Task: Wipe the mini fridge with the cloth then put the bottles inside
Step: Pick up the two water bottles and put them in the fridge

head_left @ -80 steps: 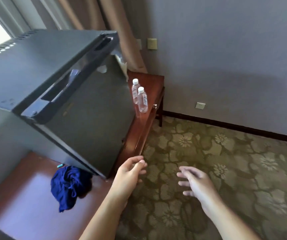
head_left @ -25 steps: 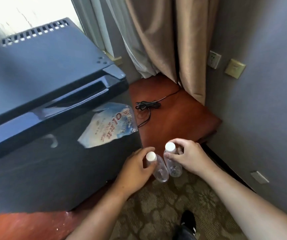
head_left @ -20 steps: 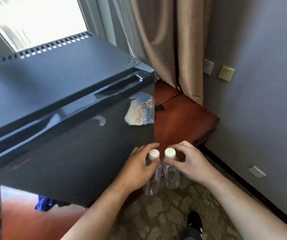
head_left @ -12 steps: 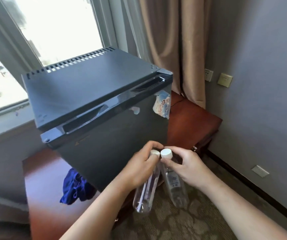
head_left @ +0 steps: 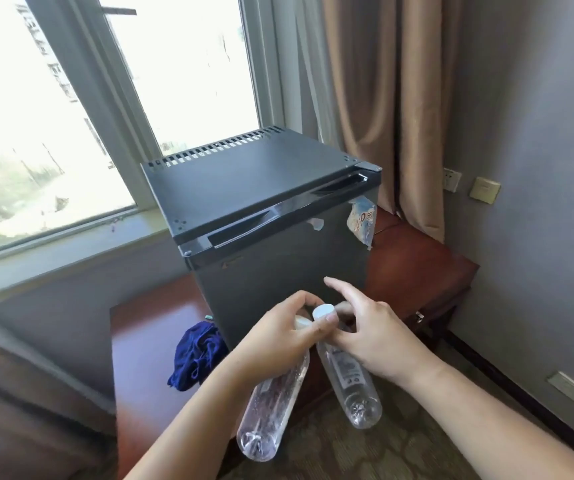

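We see two clear bottles: our left hand (head_left: 280, 336) grips the left bottle (head_left: 271, 407) and also the cap of the right bottle (head_left: 349, 382). Our right hand (head_left: 373, 336) has open fingers beside it. One mini fridge (head_left: 261, 216) stands closed, one blue cloth (head_left: 197, 355) beside it.

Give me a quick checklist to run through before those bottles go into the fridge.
1. Bottles in hand: ok. The left hand grips the left bottle at the neck; the right hand is at the right bottle.
2. Caps on: ok for the right bottle's cap; the other is hidden by fingers.
3. Fridge door open: not ok, it is shut.
4. A free hand for the door: not ok, both are at the bottles.
5. Cloth out of the way: ok, it lies on the table left of the fridge.
6. Wiping finished: cannot tell.
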A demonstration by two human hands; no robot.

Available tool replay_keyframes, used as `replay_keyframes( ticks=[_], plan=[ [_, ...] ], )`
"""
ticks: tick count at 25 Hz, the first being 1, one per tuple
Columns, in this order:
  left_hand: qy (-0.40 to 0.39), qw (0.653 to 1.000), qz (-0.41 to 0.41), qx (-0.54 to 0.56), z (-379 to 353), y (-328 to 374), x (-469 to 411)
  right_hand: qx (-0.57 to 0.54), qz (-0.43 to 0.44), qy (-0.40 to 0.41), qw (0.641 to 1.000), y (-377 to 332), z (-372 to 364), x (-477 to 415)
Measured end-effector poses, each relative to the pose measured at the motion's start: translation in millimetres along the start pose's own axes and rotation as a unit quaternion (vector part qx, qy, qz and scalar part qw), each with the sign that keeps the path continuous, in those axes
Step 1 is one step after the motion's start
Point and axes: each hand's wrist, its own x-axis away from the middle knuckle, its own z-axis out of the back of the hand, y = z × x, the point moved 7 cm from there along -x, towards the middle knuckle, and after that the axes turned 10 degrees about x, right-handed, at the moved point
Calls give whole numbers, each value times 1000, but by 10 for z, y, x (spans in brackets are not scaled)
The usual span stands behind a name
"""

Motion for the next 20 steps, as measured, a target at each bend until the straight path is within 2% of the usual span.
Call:
replay_keyframes(
  ticks=[6,10,15,20],
  plan=[
    [29,999,-19,-7,381,-76,314,12,-7,-15,1000,-433,-232,75],
    [63,997,-24,-34,951,-263,429,51,11,-72,996,-897,-378,-64],
    [129,991,-15,-20,1568,-435,417,96,95,80,988,-1628,-139,-649],
    [139,989,-5,-59,1909,-607,397,195,86,90,973,-1692,-444,-1078]
  ],
)
